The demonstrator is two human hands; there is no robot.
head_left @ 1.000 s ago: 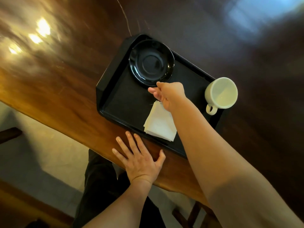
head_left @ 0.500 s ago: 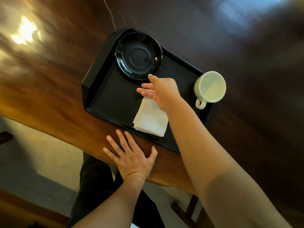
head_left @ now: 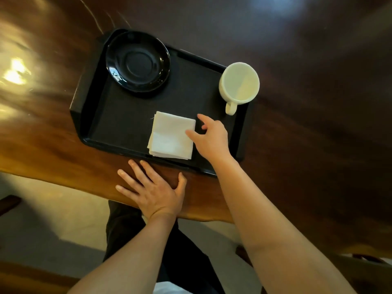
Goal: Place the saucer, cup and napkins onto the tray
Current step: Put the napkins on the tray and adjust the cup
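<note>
A black rectangular tray [head_left: 110, 128] lies on the dark wooden table. A black saucer [head_left: 137, 61] rests in its far left corner. A cream cup [head_left: 239, 83] with its handle toward me stands at the tray's far right corner. A stack of white napkins [head_left: 171, 135] lies on the tray near its front edge. My right hand [head_left: 212, 139] hovers over the tray just right of the napkins, fingers apart, thumb touching the stack's right edge, holding nothing. My left hand [head_left: 152, 189] lies flat and spread on the table in front of the tray.
The table's front edge [head_left: 63, 179] runs close beneath my left hand, with pale floor [head_left: 63, 219] and my dark trousers [head_left: 127, 225] below. Bright light glares on the tabletop [head_left: 14, 73] at the left. Wooden furniture pieces show at the bottom corners.
My right hand has drawn back from over the napkins to their right side, leaving the stack fully visible. The left hand stays flat on the table. The camera view has shifted.
</note>
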